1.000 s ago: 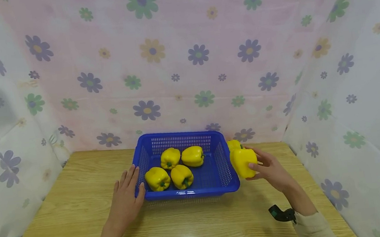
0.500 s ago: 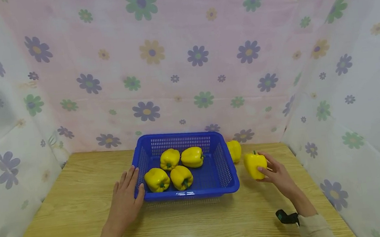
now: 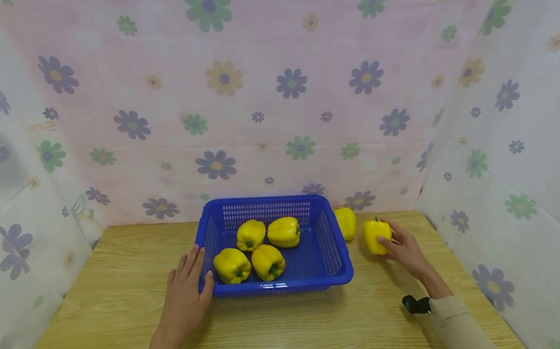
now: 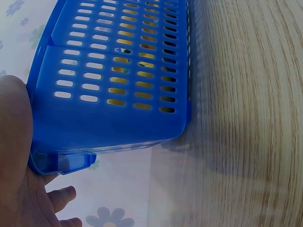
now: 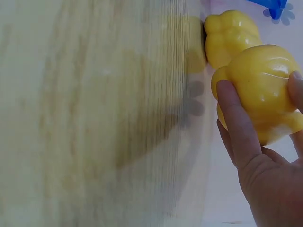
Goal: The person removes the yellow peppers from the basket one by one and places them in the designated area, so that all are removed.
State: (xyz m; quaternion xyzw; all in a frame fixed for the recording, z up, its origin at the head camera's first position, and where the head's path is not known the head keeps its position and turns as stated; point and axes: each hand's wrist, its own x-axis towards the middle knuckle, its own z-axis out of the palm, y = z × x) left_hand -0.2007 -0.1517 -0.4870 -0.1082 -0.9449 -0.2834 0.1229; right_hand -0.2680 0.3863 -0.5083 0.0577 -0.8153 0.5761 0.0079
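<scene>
My right hand [image 3: 403, 248] grips a yellow bell pepper [image 3: 376, 236] to the right of the blue basket, fingers and thumb around its sides. In the right wrist view this pepper [image 5: 260, 80] is held low; whether it touches the table I cannot tell. Another yellow bell pepper [image 3: 346, 223] stands on the table against the basket's right side, partly hidden by it. My left hand [image 3: 185, 286] rests on the left rim of the blue plastic basket [image 3: 282, 283], fingers extended. Several yellow bell peppers [image 3: 268, 261] lie in the basket's left and middle part.
The wooden table [image 3: 298, 333] runs back to a flower-printed cloth [image 3: 259, 84], which also hangs on both sides. Slotted basket walls [image 4: 109, 71] show in the left wrist view. A black wrist mount [image 3: 416, 304] sits at my right wrist.
My right hand has carried its bell pepper right, away from the basket, then a little back, uncovering the pepper beside the basket. My left hand has stayed on the rim.
</scene>
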